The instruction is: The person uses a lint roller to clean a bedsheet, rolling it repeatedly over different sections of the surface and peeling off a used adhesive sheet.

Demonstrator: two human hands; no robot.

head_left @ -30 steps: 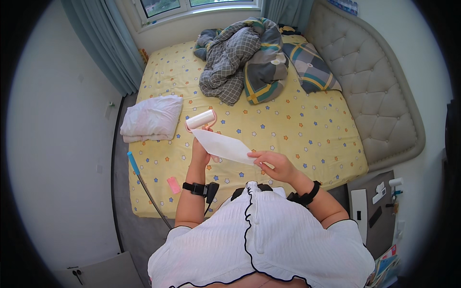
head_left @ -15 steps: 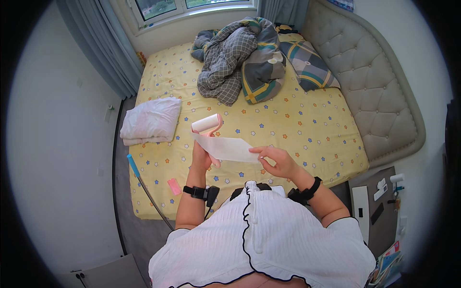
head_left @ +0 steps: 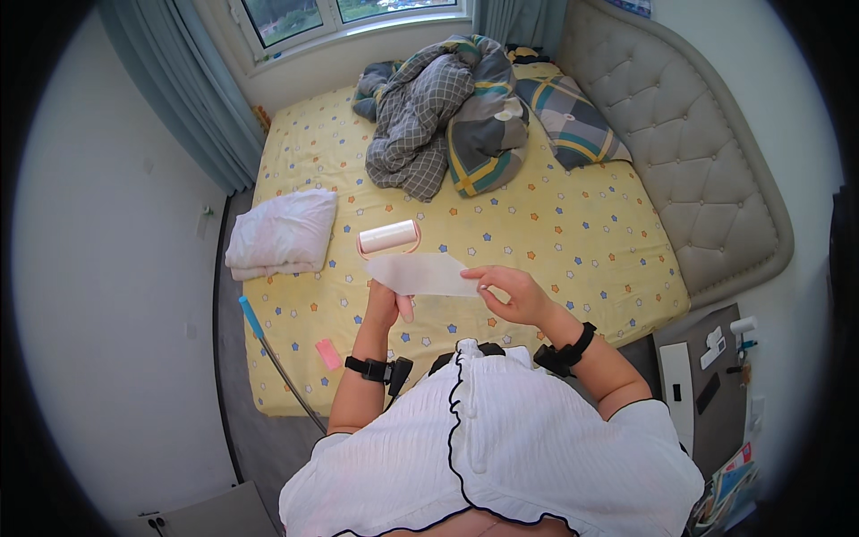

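A lint roller (head_left: 387,235) with a white roll and a pink frame is over the bed, its pink handle gripped in my left hand (head_left: 382,304). Between my hands stretches a whitish, partly see-through sheet (head_left: 425,275), which covers part of the roller's frame and some of my left fingers. My right hand (head_left: 519,297) pinches the right end of this sheet between thumb and fingers. Whether the sheet's left end is still joined to the roll cannot be made out.
On the star-patterned yellow bed sheet (head_left: 573,242) lie a folded white quilt (head_left: 282,233), a crumpled grey plaid duvet (head_left: 420,116), a plaid pillow (head_left: 573,121) and a pink strip (head_left: 328,354). A blue-ended pole (head_left: 251,318) leans at the left. The padded headboard (head_left: 689,134) stands right.
The lint roller has turned so that its frame shows on both sides of the roll, and it sits slightly lower. The sheet's left end has shifted a little right; both hands keep their holds.
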